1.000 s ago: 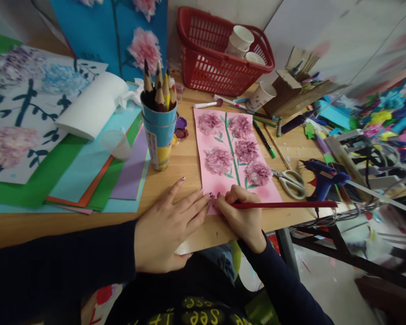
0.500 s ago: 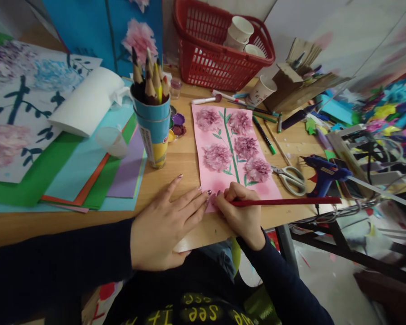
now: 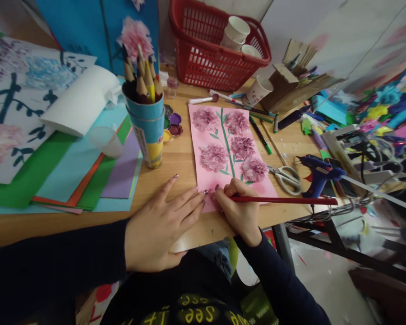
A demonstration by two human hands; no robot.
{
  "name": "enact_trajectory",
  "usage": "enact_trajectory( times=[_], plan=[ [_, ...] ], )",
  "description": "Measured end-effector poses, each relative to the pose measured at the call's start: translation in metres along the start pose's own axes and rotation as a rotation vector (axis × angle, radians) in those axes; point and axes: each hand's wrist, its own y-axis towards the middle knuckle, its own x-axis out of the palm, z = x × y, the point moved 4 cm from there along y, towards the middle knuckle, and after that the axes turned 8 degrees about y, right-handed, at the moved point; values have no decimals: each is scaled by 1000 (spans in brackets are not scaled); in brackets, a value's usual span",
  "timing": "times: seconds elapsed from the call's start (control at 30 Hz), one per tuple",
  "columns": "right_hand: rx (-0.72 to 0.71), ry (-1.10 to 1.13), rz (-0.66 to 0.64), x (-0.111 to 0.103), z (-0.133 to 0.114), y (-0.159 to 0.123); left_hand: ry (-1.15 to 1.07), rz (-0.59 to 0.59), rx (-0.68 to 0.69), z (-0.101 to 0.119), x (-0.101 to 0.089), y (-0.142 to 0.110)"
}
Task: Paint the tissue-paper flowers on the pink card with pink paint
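On the table lies a pink sheet of paper (image 3: 203, 180) with ruffled mauve paper flowers (image 3: 214, 157) and a painted green stem (image 3: 228, 153). My right hand (image 3: 240, 207) grips a long red pencil (image 3: 291, 200) near the sheet's lower edge. The pencil slants almost flat to the right, and its tip is hidden behind my fingers. My left hand (image 3: 162, 225) rests flat with fingers spread, its fingertips touching the sheet's lower left edge. Scissors (image 3: 286, 179) lie just right of the sheet, beside a blue glue gun (image 3: 320, 174).
Left of the sheet stands a blue cup (image 3: 145, 131) of pencils, near stacked coloured paper (image 3: 64, 167) and a clear plastic cup (image 3: 106, 141). Behind are a red basket (image 3: 216, 67) and a paper cup (image 3: 258, 90). A green marker (image 3: 260, 135) lies right of the sheet.
The whole view has shifted slightly, so things sit a little further left. My right hand keeps its grip on the red pencil at nearly the same spot; my left hand stays flat.
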Motion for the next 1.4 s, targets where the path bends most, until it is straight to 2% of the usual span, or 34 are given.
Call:
enact_trajectory(
  times=[0.53, 0.77, 0.93, 1.4],
  plan=[
    [-8, -80, -39, 1, -2, -1, -1, -30, -5, 0, 0, 1],
    [-11, -18, 7, 0, 0, -1, -9, -33, -2, 1, 0, 1],
    [-22, -72, -19, 0, 0, -2, -10, -39, -7, 0, -1, 0],
    [-15, -5, -4, 0, 1, -2, 17, -46, 0, 0, 0, 0]
  ],
)
